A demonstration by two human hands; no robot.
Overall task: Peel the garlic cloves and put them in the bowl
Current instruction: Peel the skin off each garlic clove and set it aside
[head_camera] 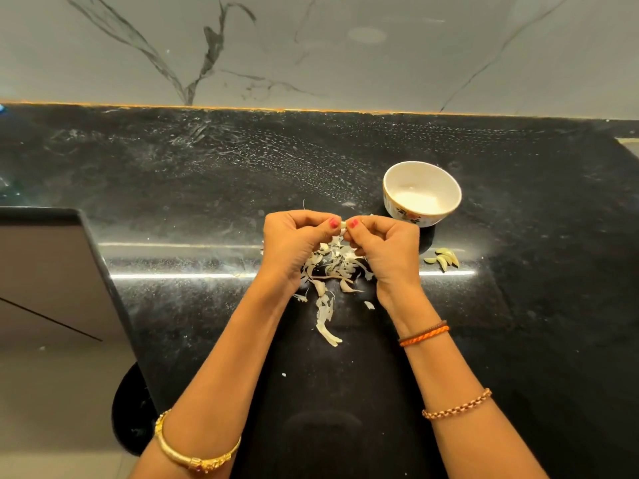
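A: What fills most of the view?

B: A black speckled counter (345, 167), running from nine o'clock to three o'clock, with a grey marble wall (311, 46) along the twelve o'clock edge. At eight o'clock the counter drops away to a pale floor (52, 392).

A: And the person?

B: Two bare forearms come up from six o'clock and meet near the centre. The left hand (294, 243) and the right hand (383, 250) are raised just above the counter, fingers curled, thumbs facing each other. Both pinch one small pale garlic clove (343, 225) between thumb and fingertips, so each hand is closed on it.

A: Where is the bowl?

B: At about two o'clock from the hands, near the right hand but apart from it. It is a white bowl (422, 191) with a flower pattern on its outer wall, standing upright. I can't make out any cloves inside.

A: Anything else on the counter?

B: Under and below the hands, toward six o'clock, lies a loose heap of garlic peels (328, 271). At three o'clock from the right hand sits a little cluster of peeled cloves (444, 259) on the counter, below the bowl and apart from it.

A: Jewellery?

B: A gold bangle (197, 454) on the left forearm; an orange thread band (423, 335) and a chain bracelet (456, 406) on the right.
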